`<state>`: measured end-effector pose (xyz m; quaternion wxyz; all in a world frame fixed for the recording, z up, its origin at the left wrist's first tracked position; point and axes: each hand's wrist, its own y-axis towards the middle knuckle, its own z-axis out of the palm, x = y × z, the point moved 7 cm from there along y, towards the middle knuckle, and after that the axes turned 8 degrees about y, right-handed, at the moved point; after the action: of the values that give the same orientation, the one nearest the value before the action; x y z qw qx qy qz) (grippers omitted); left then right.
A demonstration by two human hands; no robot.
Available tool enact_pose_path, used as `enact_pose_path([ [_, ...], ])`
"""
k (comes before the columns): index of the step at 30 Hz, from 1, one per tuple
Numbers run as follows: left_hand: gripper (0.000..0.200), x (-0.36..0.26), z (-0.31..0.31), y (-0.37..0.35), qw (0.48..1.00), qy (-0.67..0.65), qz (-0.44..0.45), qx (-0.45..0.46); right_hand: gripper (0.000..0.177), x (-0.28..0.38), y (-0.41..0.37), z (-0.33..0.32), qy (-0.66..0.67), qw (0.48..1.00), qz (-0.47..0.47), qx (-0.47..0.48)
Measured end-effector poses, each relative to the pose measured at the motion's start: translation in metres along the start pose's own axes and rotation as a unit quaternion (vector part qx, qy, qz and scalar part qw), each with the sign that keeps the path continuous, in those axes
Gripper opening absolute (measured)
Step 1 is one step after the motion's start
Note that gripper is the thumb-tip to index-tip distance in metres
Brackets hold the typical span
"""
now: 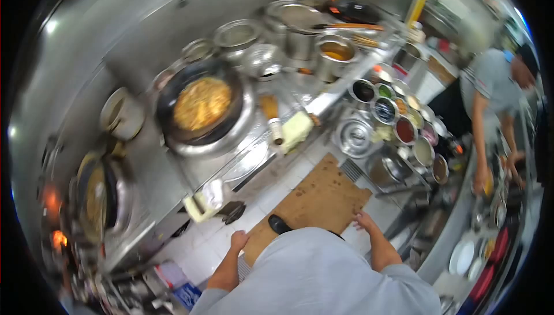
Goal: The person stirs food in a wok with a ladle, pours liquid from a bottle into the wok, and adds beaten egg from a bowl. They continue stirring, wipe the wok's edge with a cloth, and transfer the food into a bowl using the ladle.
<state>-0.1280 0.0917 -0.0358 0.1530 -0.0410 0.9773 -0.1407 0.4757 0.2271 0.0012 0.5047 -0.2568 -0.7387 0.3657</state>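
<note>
Nothing is seen to be grasped by the left hand [239, 240], which is held low near the brown mat [314, 205]; whether its fingers are clenched cannot be told. The right hand [363, 221] is held beside the mat's other edge, its fingers partly spread and nothing gripped. Cooked food [202, 104] is contained in the dark wok [167, 101] on the stove (a brush [270, 113] is laid beside it). Bowls of sauces [405, 130] are grouped farther right.

A commercial kitchen: a large black wok of yellow-brown food [202, 105] on a steel worktop [199, 165], with round metal seasoning containers [385, 110] nearby.
</note>
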Motion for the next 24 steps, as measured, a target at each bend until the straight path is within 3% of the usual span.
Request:
enact_pose_path([
  [1, 0.027, 0.012, 0.008, 0.005, 1.0, 0.008, 0.014, 0.002, 0.047, 0.009, 0.0, 0.002, -0.043, 0.999, -0.016, -0.011],
  [2, 0.021, 0.017, -0.005, 0.003, 0.988, -0.123, -0.092, 0.029, 0.04, 0.0, 0.035, 0.011, -0.242, 0.931, -0.269, 0.04],
  [3, 0.012, 0.034, 0.013, 0.001, 0.941, -0.287, -0.161, 0.075, 0.03, -0.014, 0.058, 0.011, -0.198, 0.941, -0.273, -0.005],
  [4, 0.009, 0.031, 0.009, -0.004, 0.883, -0.414, -0.198, 0.102, 0.03, 0.0, 0.048, 0.019, -0.156, 0.969, -0.191, -0.019],
  [5, 0.009, 0.024, -0.003, -0.003, 0.885, -0.413, -0.185, 0.112, 0.03, 0.023, 0.039, 0.02, -0.114, 0.987, -0.115, -0.021],
  [7, 0.02, 0.024, -0.015, -0.011, 0.839, -0.466, -0.233, 0.157, 0.032, 0.055, 0.03, 0.019, -0.081, 0.992, -0.085, -0.036],
  [9, 0.019, 0.032, -0.029, -0.009, 0.859, -0.434, -0.244, 0.122, 0.036, 0.107, 0.02, 0.025, -0.064, 0.996, -0.022, -0.052],
  [10, 0.017, 0.03, -0.038, -0.004, 0.884, -0.407, -0.197, 0.12, 0.041, 0.13, 0.015, 0.025, -0.074, 0.995, 0.012, -0.061],
  [11, 0.015, 0.026, -0.048, 0.002, 0.906, -0.378, -0.148, 0.118, 0.041, 0.138, 0.027, 0.031, -0.084, 0.995, 0.006, -0.048],
  [13, 0.014, 0.014, -0.075, 0.01, 0.904, -0.377, -0.158, 0.127, 0.052, 0.194, 0.038, 0.028, -0.244, 0.922, -0.256, -0.156],
  [14, 0.016, -0.015, -0.113, 0.011, 0.884, -0.419, -0.16, 0.131, 0.052, 0.201, 0.058, 0.032, -0.248, 0.921, -0.265, -0.143],
  [15, 0.019, -0.045, -0.152, 0.011, 0.862, -0.461, -0.162, 0.132, 0.059, 0.209, 0.082, 0.044, -0.198, 0.93, -0.301, -0.071],
  [17, 0.027, -0.103, -0.232, 0.015, 0.828, -0.538, -0.1, 0.122, 0.066, 0.228, 0.12, 0.069, -0.148, 0.929, -0.34, 0.022],
  [19, 0.037, -0.143, -0.278, 0.022, 0.796, -0.589, -0.047, 0.134, 0.073, 0.236, 0.159, 0.091, -0.34, 0.91, -0.238, -0.017],
  [20, 0.039, -0.16, -0.296, 0.024, 0.795, -0.594, -0.015, 0.124, 0.073, 0.252, 0.163, 0.107, -0.339, 0.907, -0.25, -0.005],
  [22, 0.042, -0.19, -0.316, 0.031, 0.803, -0.583, 0.037, 0.12, 0.077, 0.264, 0.169, 0.132, -0.369, 0.916, -0.147, 0.065],
  [23, 0.042, -0.197, -0.323, 0.036, 0.808, -0.58, 0.029, 0.105, 0.077, 0.277, 0.172, 0.147, -0.372, 0.911, -0.16, 0.076],
  [24, 0.042, -0.204, -0.326, 0.039, 0.812, -0.57, 0.009, 0.126, 0.074, 0.279, 0.177, 0.159, -0.285, 0.948, -0.097, 0.101],
])
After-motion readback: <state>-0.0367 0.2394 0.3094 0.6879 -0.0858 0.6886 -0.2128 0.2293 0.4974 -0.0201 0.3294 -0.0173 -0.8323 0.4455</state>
